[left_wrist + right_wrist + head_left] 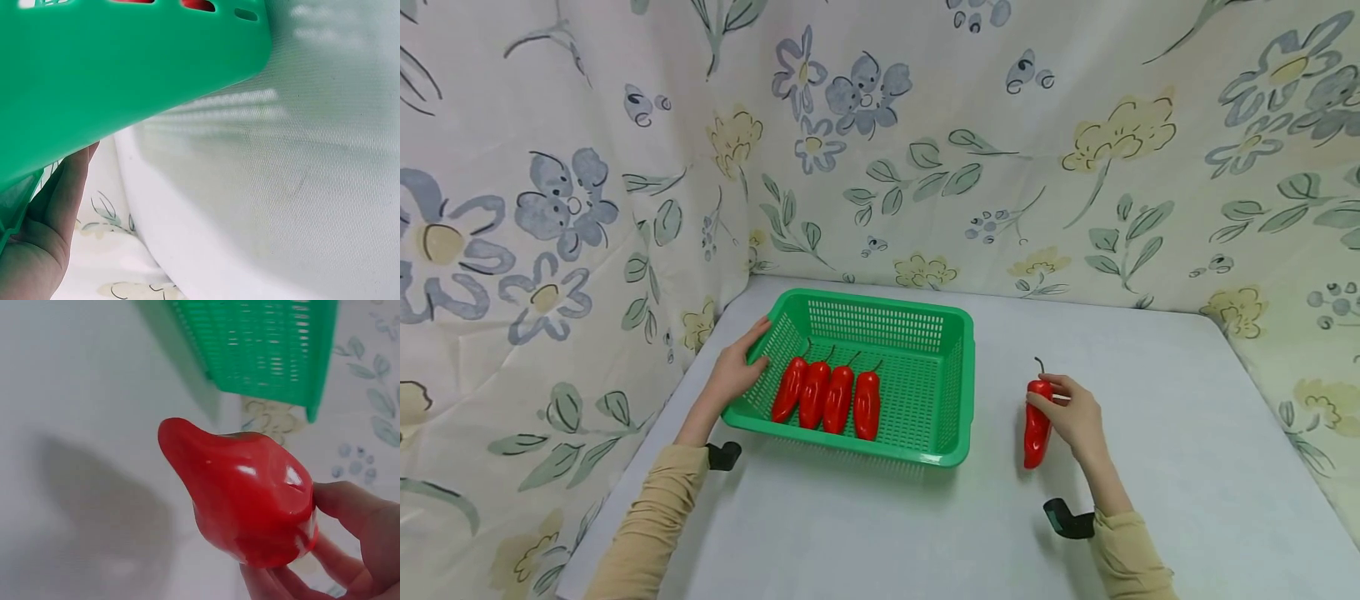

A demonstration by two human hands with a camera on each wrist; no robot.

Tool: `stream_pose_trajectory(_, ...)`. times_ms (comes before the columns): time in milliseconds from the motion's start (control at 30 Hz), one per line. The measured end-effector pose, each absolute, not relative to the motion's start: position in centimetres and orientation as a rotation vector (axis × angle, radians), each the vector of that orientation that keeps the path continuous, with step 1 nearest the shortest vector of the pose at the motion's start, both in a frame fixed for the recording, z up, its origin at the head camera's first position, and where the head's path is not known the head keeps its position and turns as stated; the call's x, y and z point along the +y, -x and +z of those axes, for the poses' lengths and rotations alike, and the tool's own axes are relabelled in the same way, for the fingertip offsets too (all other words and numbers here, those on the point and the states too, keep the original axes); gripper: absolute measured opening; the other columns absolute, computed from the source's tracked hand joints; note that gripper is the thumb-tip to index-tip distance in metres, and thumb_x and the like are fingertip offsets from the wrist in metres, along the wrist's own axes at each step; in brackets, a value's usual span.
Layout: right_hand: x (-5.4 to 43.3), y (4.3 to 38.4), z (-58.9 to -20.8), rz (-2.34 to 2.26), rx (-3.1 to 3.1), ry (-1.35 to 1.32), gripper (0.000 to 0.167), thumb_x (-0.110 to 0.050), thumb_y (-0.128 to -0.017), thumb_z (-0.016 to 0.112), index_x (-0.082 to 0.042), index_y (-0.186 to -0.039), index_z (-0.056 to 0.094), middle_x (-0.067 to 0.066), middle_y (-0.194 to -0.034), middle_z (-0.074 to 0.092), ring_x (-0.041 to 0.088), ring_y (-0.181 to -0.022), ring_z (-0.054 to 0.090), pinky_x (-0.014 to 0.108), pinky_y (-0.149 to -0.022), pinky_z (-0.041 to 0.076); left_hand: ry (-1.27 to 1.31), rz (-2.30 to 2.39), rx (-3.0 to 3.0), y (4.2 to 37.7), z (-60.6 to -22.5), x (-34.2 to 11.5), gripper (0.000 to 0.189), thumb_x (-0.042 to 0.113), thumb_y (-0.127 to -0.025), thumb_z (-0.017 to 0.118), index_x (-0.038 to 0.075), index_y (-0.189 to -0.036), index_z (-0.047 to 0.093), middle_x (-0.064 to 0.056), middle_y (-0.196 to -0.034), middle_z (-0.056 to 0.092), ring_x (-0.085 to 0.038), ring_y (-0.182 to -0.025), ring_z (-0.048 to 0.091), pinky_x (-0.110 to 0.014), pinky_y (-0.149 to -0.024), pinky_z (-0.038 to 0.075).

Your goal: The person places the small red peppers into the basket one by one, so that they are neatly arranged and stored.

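Observation:
A green plastic basket is at the left-middle of the table in the head view. Several red peppers with thin stems lie side by side in its left half. My left hand grips the basket's left rim, thumb on the inner side; in the left wrist view that hand is partly hidden by the basket's wall. To the right of the basket, my right hand pinches one more red pepper near its stem end. The right wrist view shows this pepper above the table, its tip pointing away from the fingers.
A white table carries the basket. Flower-patterned cloth hangs behind it and along the left side. Dark wrist-worn camera mounts stick out by both sleeves.

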State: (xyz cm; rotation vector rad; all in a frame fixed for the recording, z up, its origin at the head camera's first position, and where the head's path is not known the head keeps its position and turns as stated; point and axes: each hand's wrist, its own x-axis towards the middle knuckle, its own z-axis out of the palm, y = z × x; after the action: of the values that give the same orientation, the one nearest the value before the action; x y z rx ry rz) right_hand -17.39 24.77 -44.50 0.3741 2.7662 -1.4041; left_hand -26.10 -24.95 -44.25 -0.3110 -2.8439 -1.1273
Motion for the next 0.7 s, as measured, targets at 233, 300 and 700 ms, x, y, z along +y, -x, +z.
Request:
stream_pose_trajectory(233, 24.3, 17.0, -41.1, -1.523, 2.787, -0.419, 0.055, -0.031, -0.093, 0.057, -0.005, -0.14, 0.044, 0.027, -0.134, 0.048, 0.042, -0.114, 0.051, 0.047, -0.083, 0.055, 0.322, -1.113, -2.83, 26.2, -44.4, -25.1, 0.061, 0.002, -0.089, 0.053, 0.008, -0.147, 0.035, -0.008, -0.156, 0.027, -0.037, -0.141, 0.029, -0.056, -0.109, 0.031)
stream_pose_trajectory(300, 24.0, 16.9, -40.2, -1.56, 2.79, -0.427, 0.055, -0.031, -0.093, 0.057, -0.005, -0.14, 0.044, 0.026, -0.135, 0.048, 0.041, -0.114, 0.051, 0.046, -0.083, 0.055, 0.32, -1.112, -2.834, 26.2, -44.4, -25.1, 0.061, 0.003, -0.089, 0.053, 0.008, -0.147, 0.035, -0.007, -0.157, 0.027, -0.037, -0.141, 0.029, -0.056, -0.109, 0.031)
stream_pose_trajectory(700, 20.6, 16.5, -37.5, -1.78, 2.735, -0.411, 0.052, -0.031, -0.092, 0.06, -0.013, -0.139, 0.047, 0.016, -0.135, 0.051, 0.032, -0.118, 0.053, 0.03, -0.084, 0.055, 0.33, -1.097, -2.845, 26.4, -44.5, -25.2, 0.061, 0.004, -0.09, 0.053, 0.009, -0.147, 0.034, -0.006, -0.157, 0.027, -0.037, -0.14, 0.03, -0.055, -0.109, 0.032)
